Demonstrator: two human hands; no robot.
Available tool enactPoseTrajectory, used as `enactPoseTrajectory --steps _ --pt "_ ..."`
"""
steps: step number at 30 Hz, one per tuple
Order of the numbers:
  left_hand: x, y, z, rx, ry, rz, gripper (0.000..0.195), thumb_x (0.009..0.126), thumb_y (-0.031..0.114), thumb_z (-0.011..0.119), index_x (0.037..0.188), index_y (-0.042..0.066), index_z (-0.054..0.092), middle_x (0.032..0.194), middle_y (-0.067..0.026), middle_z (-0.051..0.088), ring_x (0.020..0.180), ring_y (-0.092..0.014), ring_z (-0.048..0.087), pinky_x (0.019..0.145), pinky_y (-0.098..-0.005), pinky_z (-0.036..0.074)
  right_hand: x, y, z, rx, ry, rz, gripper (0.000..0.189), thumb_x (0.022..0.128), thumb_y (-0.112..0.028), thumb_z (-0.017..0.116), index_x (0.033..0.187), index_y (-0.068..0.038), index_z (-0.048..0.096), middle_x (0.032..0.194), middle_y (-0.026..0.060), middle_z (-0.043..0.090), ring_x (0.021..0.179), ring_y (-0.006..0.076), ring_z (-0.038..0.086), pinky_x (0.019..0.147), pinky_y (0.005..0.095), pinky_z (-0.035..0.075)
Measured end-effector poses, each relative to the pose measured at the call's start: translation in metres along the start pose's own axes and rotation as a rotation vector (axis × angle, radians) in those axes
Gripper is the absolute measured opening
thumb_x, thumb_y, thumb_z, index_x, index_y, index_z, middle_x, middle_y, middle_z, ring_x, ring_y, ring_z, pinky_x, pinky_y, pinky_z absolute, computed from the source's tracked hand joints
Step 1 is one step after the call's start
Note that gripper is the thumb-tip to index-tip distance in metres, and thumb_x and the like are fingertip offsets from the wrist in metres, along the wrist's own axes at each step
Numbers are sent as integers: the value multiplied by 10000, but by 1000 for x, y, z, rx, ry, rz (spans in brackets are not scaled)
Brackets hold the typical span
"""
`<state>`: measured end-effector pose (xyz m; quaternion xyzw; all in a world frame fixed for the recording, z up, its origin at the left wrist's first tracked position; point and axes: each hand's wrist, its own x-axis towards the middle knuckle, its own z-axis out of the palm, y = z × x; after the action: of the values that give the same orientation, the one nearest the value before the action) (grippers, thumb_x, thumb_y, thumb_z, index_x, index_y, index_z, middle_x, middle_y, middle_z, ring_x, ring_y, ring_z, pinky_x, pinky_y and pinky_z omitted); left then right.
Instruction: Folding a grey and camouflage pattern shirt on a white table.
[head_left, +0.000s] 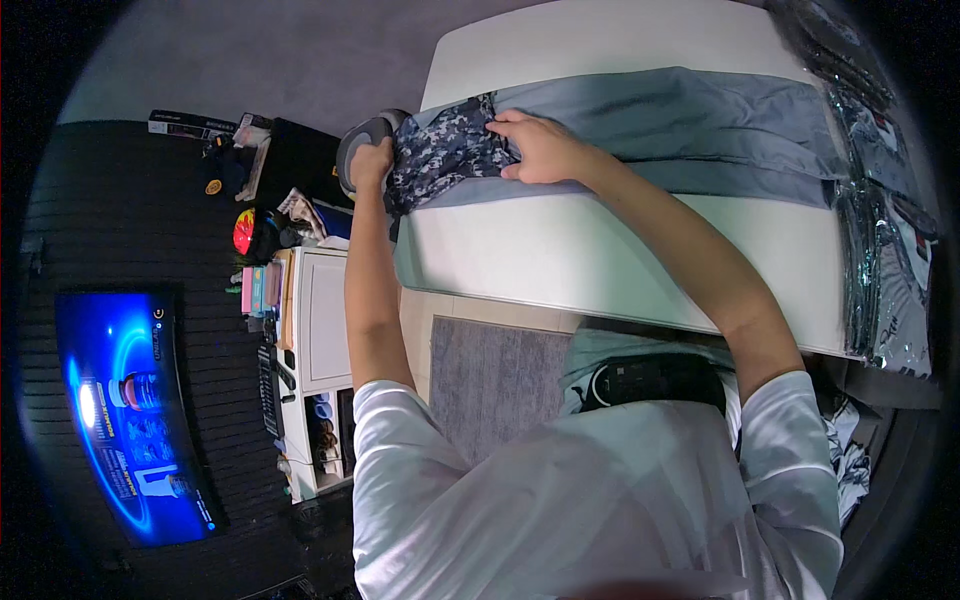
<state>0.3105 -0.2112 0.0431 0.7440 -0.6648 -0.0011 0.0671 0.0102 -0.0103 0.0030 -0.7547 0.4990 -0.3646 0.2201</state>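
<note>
A white table (540, 262) carries a long grey cloth (675, 112) laid across it. Over the cloth's left end lies a dark camouflage-patterned fabric (446, 150). At that fabric's right edge is my right hand (540, 148), thumb and fingertips on the cloth; whether they pinch it is unclear. My left hand (371, 161) is at the table's left end, against a rounded grey object (360, 146), beside the camouflage fabric. Its fingers are partly hidden, so its grip is not plain.
Clear-wrapped packs of garments (892, 277) are stacked along the table's right end. A white cabinet (326, 322) stands to the left, with a lit television (135, 420) beyond it. A grey mat (495, 375) lies on the floor near the table.
</note>
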Motion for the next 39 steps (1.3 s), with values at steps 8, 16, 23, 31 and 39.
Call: enactPoseTrajectory --steps 8,16,23,31,39 --pt "-18 25 -15 203 -268 209 904 891 739 416 1203 -83 631 1256 -330 580 1243 -435 538 1052 -452 422 1 0 -1 -2 -1 15 749 748 -188 783 1401 22 482 1449 184 454 1304 340 485 1099 377 392" --pt "-21 26 -21 -182 -119 474 724 989 578 426 1092 -105 640 1102 -345 639 1117 -472 593 947 -460 450 0 -1 -2 10 -16 18 756 740 -174 791 1398 31 480 1443 176 464 1294 336 495 1083 379 410" --pt "-23 30 15 -286 149 271 659 960 561 516 1134 -68 610 1103 -298 661 1088 -409 624 957 -421 455 -1 -5 -6 10 -19 12 816 742 -165 787 1456 -20 420 1480 182 417 1285 352 502 1078 388 417" --pt "-113 71 -18 -268 411 823 470 902 363 666 1211 19 576 1228 -223 581 1176 -410 517 1022 -471 395 -40 2 -120 -254 -202 256 715 825 -318 716 1448 -84 455 1418 222 483 1247 397 522 1050 404 440" --pt "-141 174 -19 -433 52 1078 649 946 413 600 1380 -53 473 1377 -295 512 1287 -445 490 1083 -429 390 -150 72 -199 -1103 304 914 714 980 -594 393 1438 -49 450 1450 205 485 1382 427 382 1154 593 225"
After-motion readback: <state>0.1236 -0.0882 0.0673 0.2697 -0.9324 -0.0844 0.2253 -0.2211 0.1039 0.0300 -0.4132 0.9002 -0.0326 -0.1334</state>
